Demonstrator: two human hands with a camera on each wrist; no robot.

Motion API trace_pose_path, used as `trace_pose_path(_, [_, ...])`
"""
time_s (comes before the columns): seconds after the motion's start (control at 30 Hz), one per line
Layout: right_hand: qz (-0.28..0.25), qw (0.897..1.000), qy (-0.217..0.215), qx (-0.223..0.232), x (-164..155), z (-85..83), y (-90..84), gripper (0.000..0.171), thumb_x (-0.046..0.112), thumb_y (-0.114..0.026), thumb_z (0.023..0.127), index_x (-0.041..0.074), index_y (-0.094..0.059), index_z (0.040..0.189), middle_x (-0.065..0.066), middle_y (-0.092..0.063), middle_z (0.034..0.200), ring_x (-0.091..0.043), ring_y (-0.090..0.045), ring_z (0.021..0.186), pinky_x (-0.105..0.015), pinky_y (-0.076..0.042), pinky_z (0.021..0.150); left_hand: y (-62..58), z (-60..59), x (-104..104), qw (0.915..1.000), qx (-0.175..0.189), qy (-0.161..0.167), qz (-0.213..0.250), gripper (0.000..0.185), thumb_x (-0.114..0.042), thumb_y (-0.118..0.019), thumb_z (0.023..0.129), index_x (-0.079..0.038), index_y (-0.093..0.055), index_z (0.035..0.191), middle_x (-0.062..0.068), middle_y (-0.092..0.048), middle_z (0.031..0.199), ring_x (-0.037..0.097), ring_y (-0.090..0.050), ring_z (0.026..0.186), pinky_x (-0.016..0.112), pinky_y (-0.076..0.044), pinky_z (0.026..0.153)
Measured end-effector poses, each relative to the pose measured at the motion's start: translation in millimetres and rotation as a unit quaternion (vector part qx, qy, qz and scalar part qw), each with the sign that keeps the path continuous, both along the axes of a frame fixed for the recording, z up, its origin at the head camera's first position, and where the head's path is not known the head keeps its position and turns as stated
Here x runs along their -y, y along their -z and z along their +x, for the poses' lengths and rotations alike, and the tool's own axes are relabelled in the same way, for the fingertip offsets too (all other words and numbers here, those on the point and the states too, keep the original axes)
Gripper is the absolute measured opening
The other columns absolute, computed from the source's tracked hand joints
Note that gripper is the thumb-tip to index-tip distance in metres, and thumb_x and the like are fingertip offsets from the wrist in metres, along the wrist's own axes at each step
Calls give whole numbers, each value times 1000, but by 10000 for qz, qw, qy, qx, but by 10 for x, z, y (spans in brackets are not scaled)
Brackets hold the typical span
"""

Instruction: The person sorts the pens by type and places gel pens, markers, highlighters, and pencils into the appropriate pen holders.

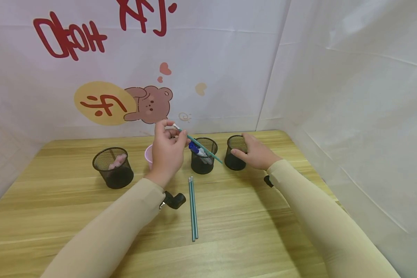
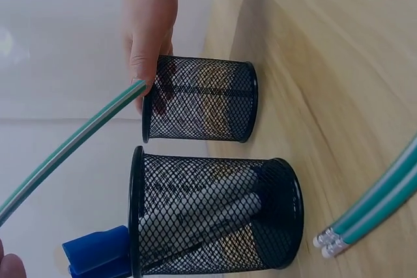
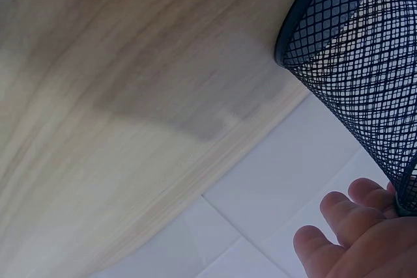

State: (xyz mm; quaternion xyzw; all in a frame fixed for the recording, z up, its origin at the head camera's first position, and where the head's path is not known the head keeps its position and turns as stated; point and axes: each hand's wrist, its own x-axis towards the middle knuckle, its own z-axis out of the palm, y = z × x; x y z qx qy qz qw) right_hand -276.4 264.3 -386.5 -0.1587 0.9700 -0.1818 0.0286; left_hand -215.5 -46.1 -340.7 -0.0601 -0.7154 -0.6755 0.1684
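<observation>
My left hand pinches a green pencil near its eraser end, in the air over the middle mesh pen holder. The pencil slants down to the right, its far end close to the right mesh pen holder. My right hand grips that holder's rim, thumb at the near side and fingers behind. In the left wrist view the holder stands upright on the table. A blue-capped marker and other pens lean in the middle holder. Two more green pencils lie side by side on the table.
At the left stands another black mesh pen holder with pink sticks in it. A pink cup is partly hidden behind my left hand. White printed cloth hangs behind the wooden table and along its right side.
</observation>
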Motion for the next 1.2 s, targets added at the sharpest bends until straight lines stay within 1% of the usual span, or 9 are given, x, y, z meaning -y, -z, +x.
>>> trace_pose_path(0.13, [19, 10000, -3, 4, 1, 8, -3, 100, 68, -48, 103, -3, -17, 166, -26, -26, 171, -42, -29, 158, -58, -30, 128, -8, -47, -70, 9988, -282, -159, 360, 39, -8, -64, 104, -7, -41, 136, 9, -61, 101, 40, -74, 89, 37, -65, 85])
trace_pose_path(0.27, [4, 10000, -12, 1, -3, 2, 1, 100, 69, -49, 102, -3, -17, 166, -26, -27, 170, -42, -30, 158, -58, -30, 127, -21, -87, -150, 9960, -495, -243, 706, 38, -5, -64, 103, -5, -41, 134, 8, -60, 99, 25, -73, 82, 50, -63, 91])
trace_pose_path(0.33, [-19, 10000, -1, -3, -6, -3, 4, 100, 69, -49, 102, -2, -18, 165, -26, -29, 169, -42, -32, 157, -58, -31, 127, -22, -108, -188, 9947, -578, -268, 801, 37, -5, -64, 103, -4, -41, 133, 7, -59, 99, 15, -72, 78, 50, -63, 91])
trace_pose_path(0.43, [-2, 10000, -3, -32, -12, -14, 14, 101, 71, -48, 101, -3, -19, 165, -27, -29, 169, -42, -33, 156, -58, -32, 127, -16, -140, -244, 9931, -706, -331, 879, 37, -5, -64, 103, -3, -42, 133, 6, -60, 99, 10, -70, 76, 42, -64, 88])
trace_pose_path(0.57, [2, 10000, -24, -66, -9, -22, 16, 101, 71, -49, 101, -2, -20, 165, -27, -29, 169, -42, -32, 157, -58, -31, 127, 9, -178, -311, 9924, -852, -386, 796, 35, -5, -64, 103, -2, -43, 132, 6, -60, 100, 13, -71, 79, 29, -63, 85])
trace_pose_path(0.73, [-28, 10000, -32, -50, 0, -7, -5, 98, 69, -50, 102, -1, -21, 165, -26, -31, 169, -41, -34, 156, -58, -32, 127, 54, -206, -408, 9925, -1024, -454, 483, 33, -7, -63, 104, -3, -44, 130, 11, -61, 103, 38, -76, 87, 28, -63, 82])
trace_pose_path(0.8, [-27, 10000, -47, -83, -2, -12, 2, 97, 68, -51, 102, -1, -23, 164, -26, -33, 167, -41, -35, 155, -58, -33, 126, 69, -209, -445, 9926, -1051, -470, 389, 32, -7, -63, 104, -3, -44, 130, 13, -61, 104, 43, -75, 91, 28, -62, 79])
trace_pose_path(1.03, [-22, 9999, -58, -84, -7, -27, 29, 100, 72, -48, 101, -1, -22, 165, -26, -32, 168, -42, -34, 156, -59, -33, 126, 134, -235, -535, 9944, -918, -521, 84, 32, -11, -64, 104, -4, -46, 130, 12, -62, 107, 30, -78, 91, 31, -62, 79])
trace_pose_path(1.2, [-58, 9999, -52, -124, -18, -39, 42, 98, 71, -49, 101, 2, -23, 165, -24, -34, 167, -41, -36, 155, -59, -35, 125, 162, -228, -591, 9949, -889, -472, -10, 32, -10, -66, 103, -3, -48, 129, 17, -65, 108, 32, -78, 92, 38, -63, 81])
